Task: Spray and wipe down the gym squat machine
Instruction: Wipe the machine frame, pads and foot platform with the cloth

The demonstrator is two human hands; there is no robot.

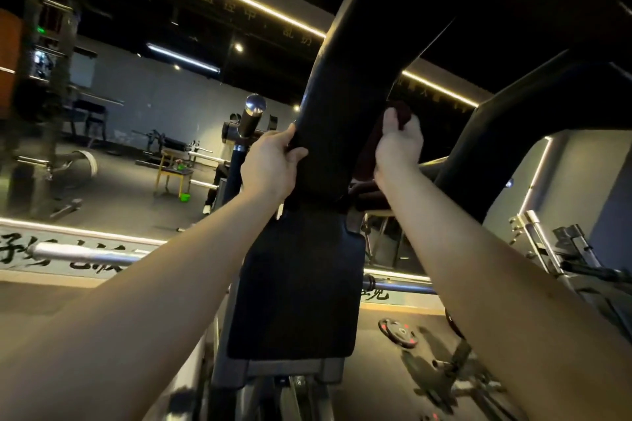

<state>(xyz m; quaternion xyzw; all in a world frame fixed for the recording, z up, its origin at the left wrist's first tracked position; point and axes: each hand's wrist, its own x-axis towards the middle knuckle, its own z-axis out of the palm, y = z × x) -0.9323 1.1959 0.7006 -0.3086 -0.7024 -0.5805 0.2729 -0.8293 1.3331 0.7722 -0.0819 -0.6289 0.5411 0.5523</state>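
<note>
L hand (273, 161) curls over the left edge of the squat machine's shoulder pad (345, 85), mid-frame above the back pad (297, 284). R hand (398, 143) grips a dark cloth (403, 114) at the pad's right edge. Hands are apart w/ the pad between. Second padded arm (496, 147) crowds the right; chrome bar (85, 255) at left, weight plate (398, 331) on the floor lower right.

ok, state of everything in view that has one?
Left hand: grips the black padded shoulder arm at its left edge.
Right hand: holds a dark red cloth against that pad's right side.
Black rectangular back pad: no hand on it.
Black weight plate with red marks: flat on the floor.
</note>
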